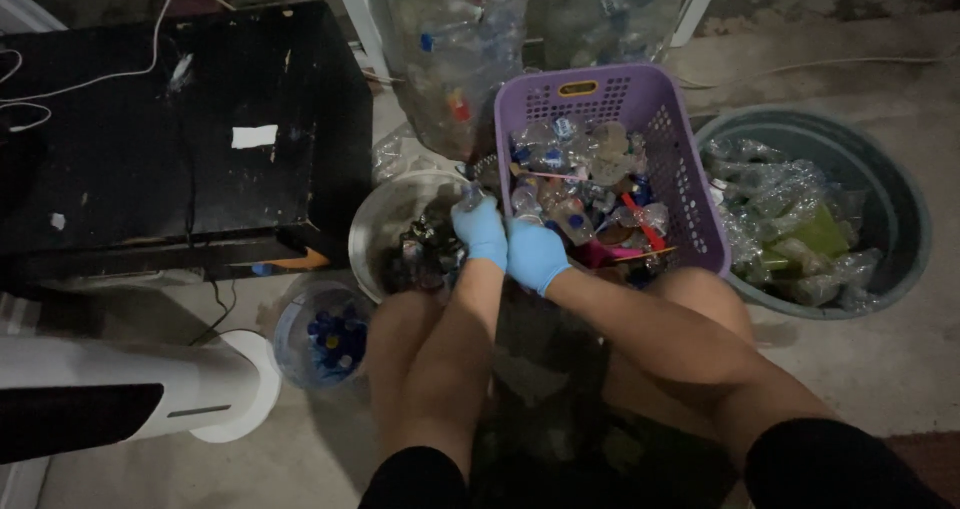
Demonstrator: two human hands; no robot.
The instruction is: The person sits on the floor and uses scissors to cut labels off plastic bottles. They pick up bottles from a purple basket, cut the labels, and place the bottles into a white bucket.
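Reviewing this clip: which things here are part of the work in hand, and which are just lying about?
In use: left hand and right hand, both gloved, on a clear plastic bottle; purple basket; metal bowl; grey bin; tub of bottle caps.

Lying about: black cabinet; white fan base; white cable.

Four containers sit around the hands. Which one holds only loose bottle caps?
The small clear tub at lower left, beside the white fan base. It holds blue caps; the purple basket, grey bin and metal bowl hold crushed plastic.
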